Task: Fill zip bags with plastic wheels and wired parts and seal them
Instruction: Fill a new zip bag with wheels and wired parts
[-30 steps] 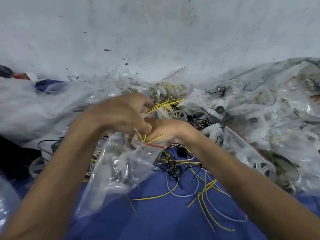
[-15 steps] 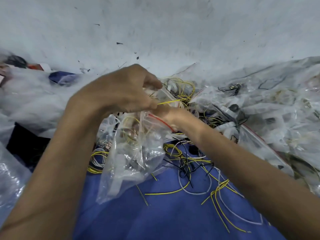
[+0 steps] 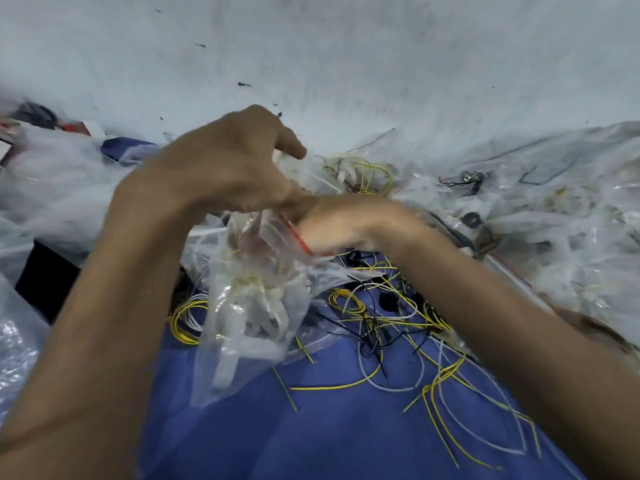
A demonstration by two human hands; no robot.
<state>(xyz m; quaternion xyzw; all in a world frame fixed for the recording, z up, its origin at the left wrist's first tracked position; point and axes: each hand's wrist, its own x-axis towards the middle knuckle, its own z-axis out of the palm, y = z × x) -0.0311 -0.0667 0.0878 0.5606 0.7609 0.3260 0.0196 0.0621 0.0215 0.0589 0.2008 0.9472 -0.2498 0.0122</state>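
Note:
A clear zip bag (image 3: pixel 249 317) with a red seal strip hangs in the middle of the view, holding white plastic wheels and yellow wires. My left hand (image 3: pixel 225 168) is above the bag's mouth, its fingers curled down onto the top edge of the plastic. My right hand (image 3: pixel 343 225) grips the bag's mouth at the red strip; its fingers are hidden behind the plastic and blurred. Loose yellow, white and black wires (image 3: pixel 384 320) lie on the blue cloth (image 3: pixel 311 438) under the bag.
A heap of clear bags with parts (image 3: pixel 540 209) fills the right side. More crumpled clear plastic (image 3: pixel 59 181) lies at the left, with a dark box (image 3: pixel 41 275) below it. A grey wall (image 3: pixel 346 64) rises behind.
Both hands have lifted the bag a little higher. The yellow wire that stuck out of the mouth is now inside. My right hand has slid along the red strip.

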